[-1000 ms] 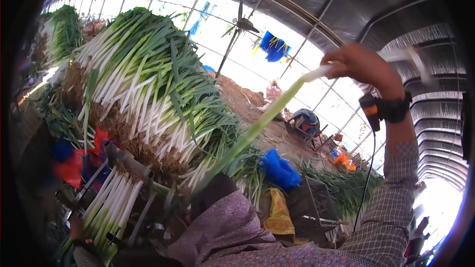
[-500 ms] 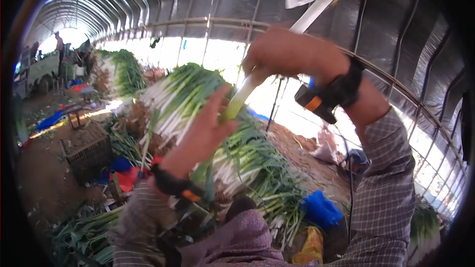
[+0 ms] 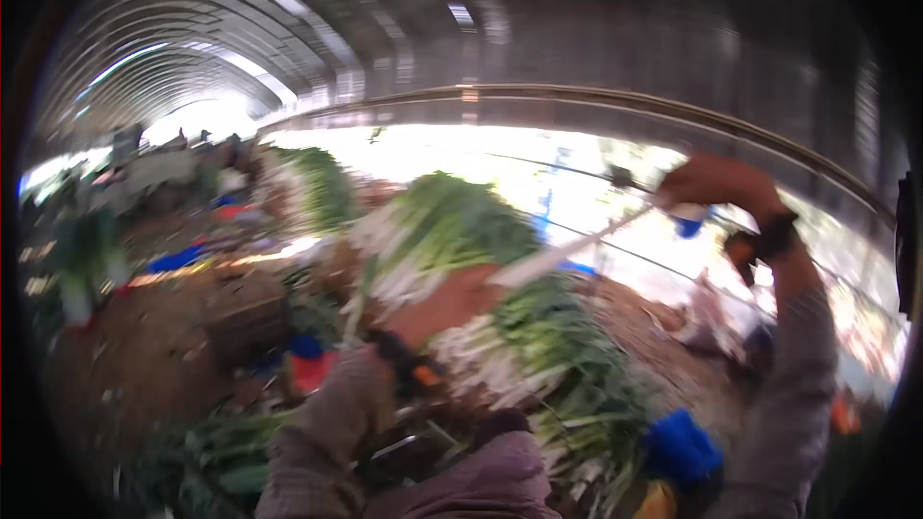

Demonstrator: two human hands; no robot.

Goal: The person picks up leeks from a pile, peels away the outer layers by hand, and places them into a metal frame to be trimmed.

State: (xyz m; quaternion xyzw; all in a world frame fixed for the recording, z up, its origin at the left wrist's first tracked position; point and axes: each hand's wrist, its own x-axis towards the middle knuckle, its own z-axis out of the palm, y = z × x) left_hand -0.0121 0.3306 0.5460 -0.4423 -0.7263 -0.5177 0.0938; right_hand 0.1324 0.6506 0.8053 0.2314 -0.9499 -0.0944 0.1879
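A long white leek piece [image 3: 543,264] stretches between my hands, wider at the left and thin toward the right. Motion blur hides whether it is a whole stalk or a peeled layer. My left hand [image 3: 452,303] is closed around its wide end, in front of the leek pile. Higher up and farther right, my right hand [image 3: 716,185] pinches the thin end, fingers bent downward. Behind and below the hands lies a big pile of leeks [image 3: 586,365], white shanks to the left and green leaves to the right.
More leeks [image 3: 221,457] lie at the lower left, and another heap [image 3: 317,183] stands farther back. A dark crate [image 3: 248,327] sits on the dirt floor at left. Blue plastic [image 3: 683,447] lies at lower right. A pale sack [image 3: 707,312] rests near the bright open side.
My hands have moved apart, the right one outward to the right and down, with the white leek piece now stretched between them. The view has swung, shifting the scene rightward and down.
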